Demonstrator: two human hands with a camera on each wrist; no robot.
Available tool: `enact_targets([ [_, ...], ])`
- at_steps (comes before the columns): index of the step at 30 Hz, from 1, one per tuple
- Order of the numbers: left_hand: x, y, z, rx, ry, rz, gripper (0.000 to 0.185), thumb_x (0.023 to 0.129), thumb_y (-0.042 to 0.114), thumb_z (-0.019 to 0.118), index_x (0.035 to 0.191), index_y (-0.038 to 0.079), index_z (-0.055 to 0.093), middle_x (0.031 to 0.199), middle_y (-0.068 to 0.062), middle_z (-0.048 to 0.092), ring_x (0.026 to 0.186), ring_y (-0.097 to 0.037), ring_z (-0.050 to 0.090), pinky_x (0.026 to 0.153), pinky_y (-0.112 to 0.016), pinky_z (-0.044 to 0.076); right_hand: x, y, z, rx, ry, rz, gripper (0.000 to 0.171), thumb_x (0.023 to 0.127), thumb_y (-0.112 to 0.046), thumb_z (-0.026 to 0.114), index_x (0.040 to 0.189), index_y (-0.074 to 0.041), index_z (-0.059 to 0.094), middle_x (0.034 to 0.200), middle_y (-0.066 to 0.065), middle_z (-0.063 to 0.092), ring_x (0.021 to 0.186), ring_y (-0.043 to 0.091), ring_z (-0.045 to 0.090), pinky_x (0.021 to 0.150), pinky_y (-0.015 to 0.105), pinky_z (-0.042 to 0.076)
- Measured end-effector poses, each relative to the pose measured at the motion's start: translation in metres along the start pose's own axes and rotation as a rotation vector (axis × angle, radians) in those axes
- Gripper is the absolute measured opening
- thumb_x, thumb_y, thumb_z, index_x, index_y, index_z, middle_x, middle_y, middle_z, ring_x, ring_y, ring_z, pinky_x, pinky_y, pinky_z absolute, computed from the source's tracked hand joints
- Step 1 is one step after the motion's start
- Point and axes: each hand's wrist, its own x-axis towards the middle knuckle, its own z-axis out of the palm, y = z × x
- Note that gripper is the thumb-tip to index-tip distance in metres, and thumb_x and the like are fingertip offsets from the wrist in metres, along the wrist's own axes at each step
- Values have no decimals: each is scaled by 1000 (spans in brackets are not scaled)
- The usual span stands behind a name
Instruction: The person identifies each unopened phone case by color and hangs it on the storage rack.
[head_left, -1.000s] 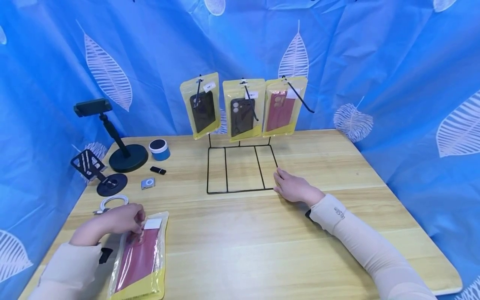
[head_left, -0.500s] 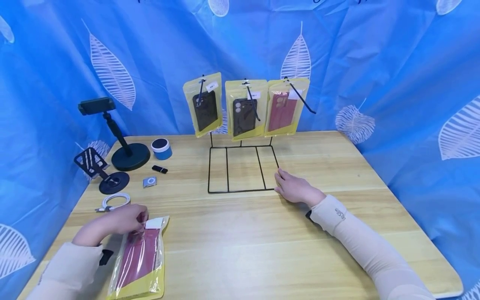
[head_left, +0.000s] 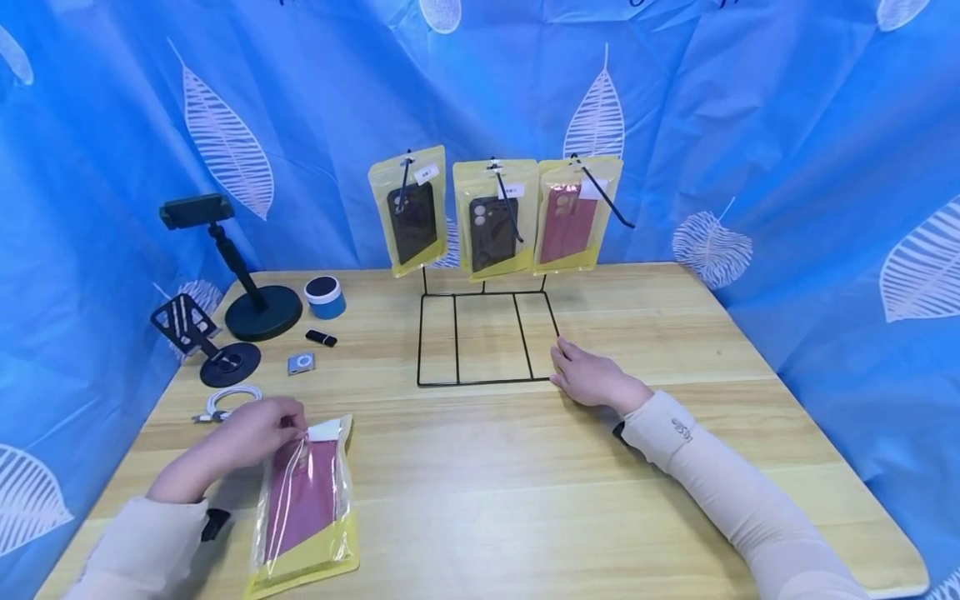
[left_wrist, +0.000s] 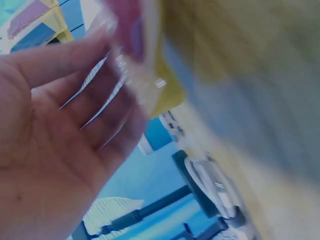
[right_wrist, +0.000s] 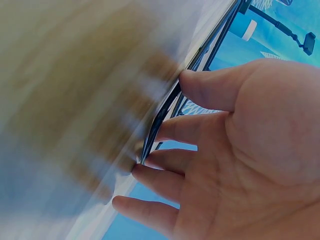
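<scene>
My left hand (head_left: 258, 433) pinches the top of a clear-and-yellow pouch (head_left: 311, 567) with a dark red phone case (head_left: 303, 500) inside. The pouch slants just above the table at the lower left. In the left wrist view, thumb and fingertips of the left hand (left_wrist: 65, 125) meet at its clear plastic edge. My right hand (head_left: 592, 375) holds the front right corner of a black wire display rack (head_left: 486, 382). Close up, the thumb and fingertips of the right hand (right_wrist: 210, 135) lie against the rack's base wire (right_wrist: 159, 117).
Three pouched phone cases hang on the rack's hooks: two dark ones (head_left: 412, 221) (head_left: 492, 229) and a red one (head_left: 567, 221). At left stand two phone stands (head_left: 262, 312) (head_left: 230, 364), a blue-and-white round speaker (head_left: 325, 300), a black USB stick (head_left: 321, 337), a small music player (head_left: 301, 362) and a coiled white cable (head_left: 234, 393).
My left hand has moved slightly right and up with the pouch, whose lower end has swung right. The right hand stays at the rack's corner. The head view has shifted a little.
</scene>
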Motion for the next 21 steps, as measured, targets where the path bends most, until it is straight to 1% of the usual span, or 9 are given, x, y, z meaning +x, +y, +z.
enact_targets([
  [1, 1, 4, -2, 27, 57, 20, 16, 90, 4, 64, 80, 16, 67, 81, 2, 61, 76, -17, 54, 65, -32, 47, 0, 0, 0, 0, -1, 2, 60, 106, -31, 42, 152, 5, 30, 162, 26, 19, 148, 40, 27, 113, 54, 37],
  [3, 3, 12, -8, 81, 185, 65, 14, 89, 4, 67, 82, 16, 70, 87, -1, 65, 85, -22, 58, 73, -40, 50, 0, 0, -1, 4, -4, 7, 60, 106, -32, 42, 153, 5, 30, 162, 25, 19, 149, 40, 26, 113, 54, 37],
  [5, 5, 23, -15, 120, 330, 125, 11, 87, 4, 70, 83, 14, 72, 92, -4, 67, 94, -27, 58, 83, -49, 49, 0, -1, -2, 4, -5, 11, 60, 106, -32, 42, 153, 4, 30, 163, 25, 19, 149, 40, 26, 113, 55, 38],
  [8, 9, 40, -25, 149, 572, 267, 8, 83, 2, 74, 85, 9, 72, 93, -8, 69, 101, -31, 58, 90, -52, 44, 0, -1, -3, 3, -3, 11, 60, 106, -32, 42, 153, 4, 30, 162, 25, 19, 148, 40, 27, 111, 55, 39],
  [10, 13, 52, -31, 170, 726, 383, 9, 80, 0, 77, 85, 5, 72, 93, -11, 69, 102, -32, 59, 92, -52, 44, 0, 0, -4, 1, 0, 9, 60, 106, -31, 43, 153, 4, 30, 162, 25, 19, 148, 40, 28, 111, 55, 40],
  [12, 19, 64, -38, 192, 863, 498, 9, 80, -2, 75, 86, 1, 71, 95, -15, 71, 103, -35, 62, 93, -52, 46, -1, 0, -4, -1, 4, 8, 60, 106, -31, 43, 153, 4, 30, 162, 26, 20, 148, 40, 28, 110, 55, 40],
  [14, 25, 76, -44, 218, 944, 575, 7, 83, -1, 72, 89, -3, 68, 101, -17, 72, 106, -36, 64, 96, -54, 48, -1, 1, -3, -2, 8, 8, 60, 106, -31, 43, 152, 5, 31, 162, 26, 20, 147, 41, 29, 110, 55, 41],
  [17, 36, 91, -55, 248, 1016, 650, 6, 86, -3, 69, 91, -5, 65, 105, -19, 73, 103, -38, 67, 95, -55, 51, 0, 2, -2, -2, 11, 8, 60, 106, -32, 42, 153, 4, 30, 162, 26, 19, 147, 41, 29, 110, 56, 40],
  [21, 47, 107, -68, 254, 1075, 691, 13, 82, -5, 74, 91, -6, 65, 104, -21, 72, 99, -38, 67, 89, -55, 54, 0, 1, 0, -1, 4, 2, 60, 106, -33, 43, 153, 4, 30, 162, 26, 20, 147, 41, 29, 111, 56, 40],
])
